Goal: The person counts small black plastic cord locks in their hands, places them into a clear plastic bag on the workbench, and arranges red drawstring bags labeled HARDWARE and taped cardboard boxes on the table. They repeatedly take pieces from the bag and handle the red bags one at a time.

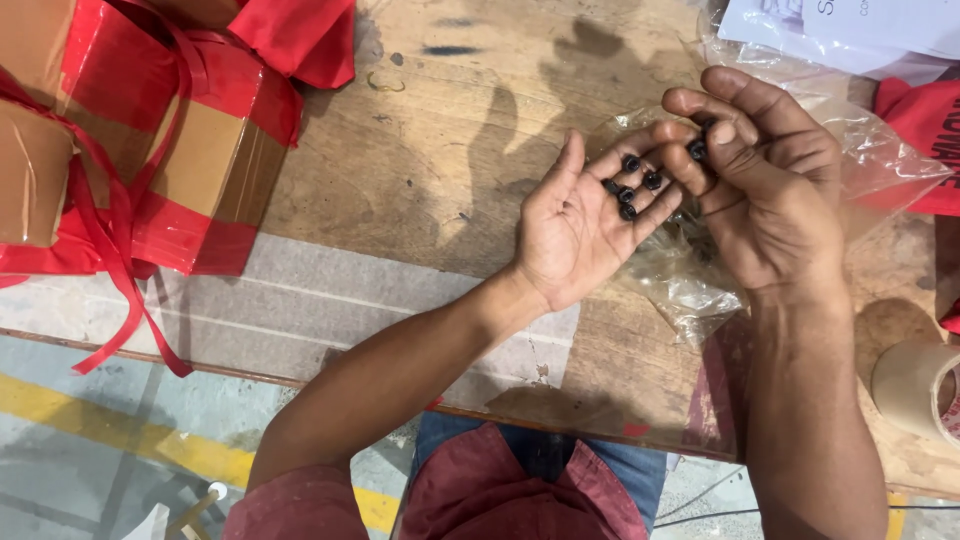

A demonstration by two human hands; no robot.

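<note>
My left hand [570,225] lies palm up and open above the wooden table [450,150], cradling four small black nuts [630,190] loose on the fingers, with nothing closed over them. My right hand [775,190] sits just beside it, thumb and fingertips pinched shut on one more black nut [697,150] right at the left fingertips.

Taking the open left palm as the landmark: directly beneath and to its right lies a crumpled clear plastic bag [690,280], flat on the table under both hands. Far to the palm's left sits a cardboard box [150,150] wrapped in red tape, with loose red ribbon trailing off the table edge. Beyond the right hand, at the upper right, are white papers [850,25] and red cloth [920,120]; at the lower right stands a roll of brown tape [915,385].

I judge the main risk is spilling: the nuts rest unsecured on slightly tilted fingers, so a tip of the palm or a nudge from the pinching hand could roll them off onto the table or floor. Nothing stands between my hands.
</note>
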